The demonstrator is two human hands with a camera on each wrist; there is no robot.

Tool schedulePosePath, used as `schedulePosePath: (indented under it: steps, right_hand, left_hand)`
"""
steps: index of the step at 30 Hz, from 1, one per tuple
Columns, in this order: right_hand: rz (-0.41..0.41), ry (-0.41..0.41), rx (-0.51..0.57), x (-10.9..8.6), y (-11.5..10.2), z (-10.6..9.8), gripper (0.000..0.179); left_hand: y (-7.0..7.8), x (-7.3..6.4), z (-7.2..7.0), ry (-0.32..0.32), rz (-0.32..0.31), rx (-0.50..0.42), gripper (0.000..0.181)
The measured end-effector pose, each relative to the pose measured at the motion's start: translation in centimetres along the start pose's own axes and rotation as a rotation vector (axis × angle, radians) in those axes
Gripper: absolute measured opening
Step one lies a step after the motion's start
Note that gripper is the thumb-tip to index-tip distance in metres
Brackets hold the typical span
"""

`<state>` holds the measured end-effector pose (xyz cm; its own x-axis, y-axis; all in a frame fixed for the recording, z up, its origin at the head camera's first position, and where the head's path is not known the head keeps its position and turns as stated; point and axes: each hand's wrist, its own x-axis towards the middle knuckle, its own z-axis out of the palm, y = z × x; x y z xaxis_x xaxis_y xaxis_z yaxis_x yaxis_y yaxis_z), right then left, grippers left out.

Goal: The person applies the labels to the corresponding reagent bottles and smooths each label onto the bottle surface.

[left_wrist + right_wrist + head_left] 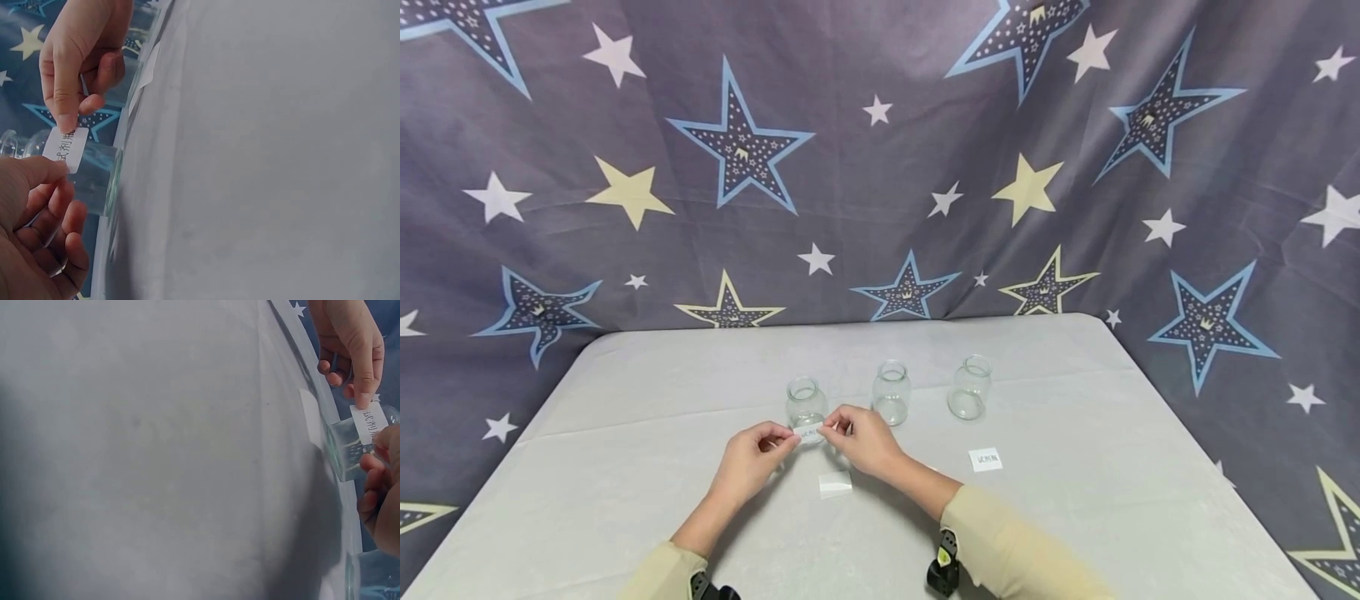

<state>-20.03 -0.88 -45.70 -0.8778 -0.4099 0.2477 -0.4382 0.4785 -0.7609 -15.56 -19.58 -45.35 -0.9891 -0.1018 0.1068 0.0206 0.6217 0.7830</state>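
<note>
A small white label (808, 433) with black printed characters is stretched between my two hands. My left hand (747, 462) pinches its left end between thumb and forefinger. My right hand (867, 443) pinches the opposite end the same way. Just behind the label stands a clear glass jar (805, 398), the leftmost of three. In the left wrist view, the label (66, 150) overlaps the side of the jar (97, 181). The right wrist view also has the label (369, 423) in front of the glass, with fingertips at both ends.
Two more clear jars, a middle one (892, 392) and a right one (970, 387), stand farther right on the pale tablecloth (625, 467). A blank white slip (835, 484) lies between my forearms. Another printed label (985, 459) lies at the right. A star-patterned curtain (850, 208) hangs behind.
</note>
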Motion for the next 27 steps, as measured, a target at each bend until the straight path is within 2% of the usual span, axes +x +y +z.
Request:
schedulePosePath:
  steps: [9,17,22,27]
  right_hand:
    - [0.0,0.013,-0.022,0.1,0.4,0.2,0.01]
    - [-0.006,0.044,0.007,0.1,0.5,0.0,0.016]
    - [-0.012,0.06,0.04,0.2,0.6,0.2,0.034]
    - [-0.017,0.049,0.043,0.4,0.6,0.5,0.059]
  left_hand:
    - [-0.3,0.4,0.2,0.023,0.012,0.006,0.012]
    - [-0.4,0.7,-0.1,0.016,-0.029,-0.032,0.023]
    - [-0.6,1.0,-0.5,-0.004,-0.06,-0.056,0.045]
    - [-0.8,1.3,-0.7,-0.053,-0.03,-0.117,0.06]
